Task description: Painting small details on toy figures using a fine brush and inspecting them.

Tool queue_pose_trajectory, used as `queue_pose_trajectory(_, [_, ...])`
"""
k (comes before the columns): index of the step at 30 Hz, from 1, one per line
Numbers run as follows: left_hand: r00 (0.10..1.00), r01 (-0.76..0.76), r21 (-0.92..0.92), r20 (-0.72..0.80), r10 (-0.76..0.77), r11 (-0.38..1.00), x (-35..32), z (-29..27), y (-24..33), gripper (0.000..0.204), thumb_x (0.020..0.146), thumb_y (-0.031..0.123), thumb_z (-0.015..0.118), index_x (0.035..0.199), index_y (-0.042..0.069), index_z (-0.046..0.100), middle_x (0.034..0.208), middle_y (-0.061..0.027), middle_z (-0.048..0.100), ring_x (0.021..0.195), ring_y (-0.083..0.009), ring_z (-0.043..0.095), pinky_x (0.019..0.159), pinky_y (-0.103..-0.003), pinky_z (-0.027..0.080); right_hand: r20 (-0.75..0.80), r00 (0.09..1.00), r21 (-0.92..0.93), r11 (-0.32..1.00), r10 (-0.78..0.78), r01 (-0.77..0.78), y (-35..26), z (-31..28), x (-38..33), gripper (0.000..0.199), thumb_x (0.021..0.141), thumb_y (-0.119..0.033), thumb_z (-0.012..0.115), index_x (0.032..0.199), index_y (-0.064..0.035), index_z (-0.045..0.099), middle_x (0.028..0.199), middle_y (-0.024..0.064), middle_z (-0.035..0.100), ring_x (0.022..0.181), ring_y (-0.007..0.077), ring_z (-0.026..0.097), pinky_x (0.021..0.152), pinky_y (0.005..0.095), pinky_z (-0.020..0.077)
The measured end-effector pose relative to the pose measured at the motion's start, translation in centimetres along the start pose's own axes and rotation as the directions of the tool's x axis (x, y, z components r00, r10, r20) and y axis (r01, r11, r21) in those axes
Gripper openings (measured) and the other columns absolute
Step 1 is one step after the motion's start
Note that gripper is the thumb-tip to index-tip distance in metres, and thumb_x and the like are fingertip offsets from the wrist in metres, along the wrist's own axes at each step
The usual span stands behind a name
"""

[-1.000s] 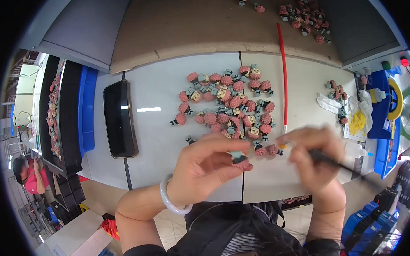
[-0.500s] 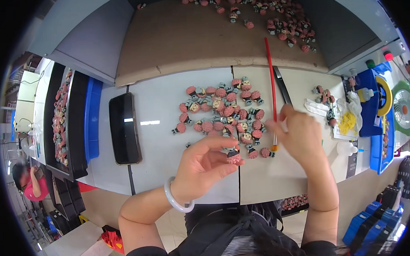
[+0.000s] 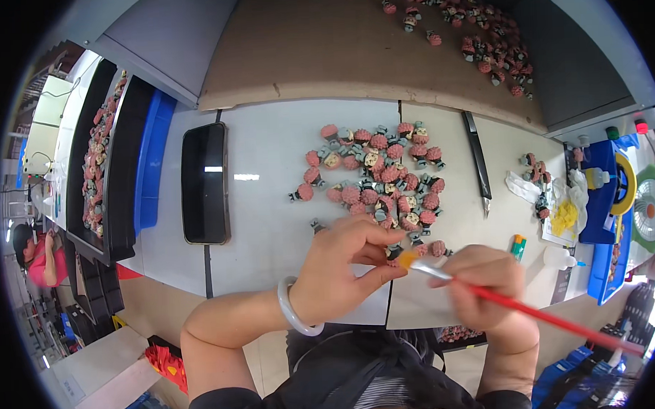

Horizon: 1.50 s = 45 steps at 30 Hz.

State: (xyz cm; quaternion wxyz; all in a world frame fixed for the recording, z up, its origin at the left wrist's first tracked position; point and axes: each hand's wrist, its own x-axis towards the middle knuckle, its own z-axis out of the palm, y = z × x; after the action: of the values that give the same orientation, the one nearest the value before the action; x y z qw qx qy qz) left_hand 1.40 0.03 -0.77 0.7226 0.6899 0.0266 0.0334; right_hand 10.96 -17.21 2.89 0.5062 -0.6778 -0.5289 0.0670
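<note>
My left hand (image 3: 348,265), with a pale bangle at its wrist, pinches a small pink-haired figurine (image 3: 393,255), mostly hidden by the fingers. My right hand (image 3: 489,282) grips a red-handled paintbrush (image 3: 540,314) near its metal collar. The yellowish bristles meet the figurine at my left fingertips; whether they press on it I cannot tell. Just beyond both hands, a loose cluster of similar figurines (image 3: 388,173) lies on the white table (image 3: 267,142), some upright and some on their sides.
A black phone (image 3: 205,187) lies left, a craft knife (image 3: 476,156) right of the cluster. More figurines (image 3: 492,51) cover the brown shelf (image 3: 301,68) behind. Far right stand a blue bin (image 3: 599,195) and a white bottle (image 3: 558,258). A black tray (image 3: 116,212) holds figurines at left.
My right hand has picked up the paintbrush from beside the cluster and brought its bristles to the figurine in my left hand. The whole view has shifted slightly.
</note>
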Motion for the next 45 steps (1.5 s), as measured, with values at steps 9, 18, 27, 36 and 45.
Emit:
queue_pose_trajectory(9, [0.996, -0.084, 0.064, 0.007, 0.084, 0.994, 0.0, 0.1, -0.2, 0.04, 0.067, -0.014, 0.064, 0.104, -0.002, 0.051, 0.095, -0.0105, 0.052, 0.084, -0.0194, 0.062, 0.074, -0.028, 0.053, 0.124, 0.992, -0.061, 0.998, -0.01, 0.017, 0.4, -0.4, -0.3, 0.014, 0.08, -0.002, 0.052, 0.081, -0.0015, 0.038, 0.056, 0.0074, 0.054, 0.05, 0.0164, 0.053, 0.047, 0.0246, 0.0425])
queue_pose_trajectory(18, [0.998, -0.042, -0.014, 0.052, 0.043, 0.999, 0.1, -0.1, -0.5, 0.038, 0.069, -0.017, 0.06, 0.103, -0.002, 0.051, 0.097, -0.0106, 0.05, 0.087, -0.0191, 0.06, 0.079, -0.03, 0.052, -0.017, 0.998, -0.023, 0.998, 0.058, -0.058, 0.7, 0.5, -0.1, 0.014, 0.081, 0.002, 0.051, 0.083, -0.001, 0.037, 0.061, 0.0088, 0.053, 0.051, 0.0144, 0.052, 0.048, 0.0251, 0.0432])
queue_pose_trajectory(27, [0.998, -0.033, -0.094, 0.059, 0.038, 0.995, 0.0, -0.3, -0.3, 0.038, 0.069, -0.017, 0.059, 0.103, 0.0, 0.052, 0.099, -0.0112, 0.049, 0.089, -0.0187, 0.058, 0.082, -0.031, 0.051, -0.237, 0.858, -0.217, 0.836, 0.455, -0.504, 1.3, -3.0, -0.3, 0.015, 0.079, -0.003, 0.055, 0.068, -0.0011, 0.045, 0.052, 0.0086, 0.051, 0.046, 0.0138, 0.051, 0.044, 0.0249, 0.0359])
queue_pose_trajectory(36, [0.989, -0.144, -0.006, 0.046, 0.144, 0.99, 0.4, -0.7, 0.0, 0.038, 0.07, -0.014, 0.06, 0.104, 0.0, 0.053, 0.101, -0.0119, 0.05, 0.093, -0.0186, 0.055, 0.08, -0.029, 0.05, 0.039, 0.689, -0.552, 0.59, 0.724, -0.589, 4.5, -1.9, 0.5, 0.029, 0.076, -0.024, 0.063, 0.068, 0.0018, 0.05, 0.051, 0.0171, 0.049, 0.048, 0.0323, 0.049, 0.048, 0.0376, 0.0378])
queue_pose_trajectory(45, [0.818, -0.296, 0.203, -0.451, 0.357, 0.933, -1.2, -6.5, 7.6, 0.033, 0.078, -0.001, 0.056, 0.111, 0.003, 0.053, 0.106, -0.0091, 0.051, 0.085, -0.0127, 0.054, 0.074, -0.023, 0.046, -0.289, 0.702, -0.305, 0.633, 0.651, -0.712, 6.0, -3.5, 0.2, 0.017, 0.077, -0.012, 0.06, 0.072, -0.0008, 0.049, 0.044, 0.0036, 0.041, 0.041, 0.0082, 0.032, 0.041, 0.0265, 0.0244])
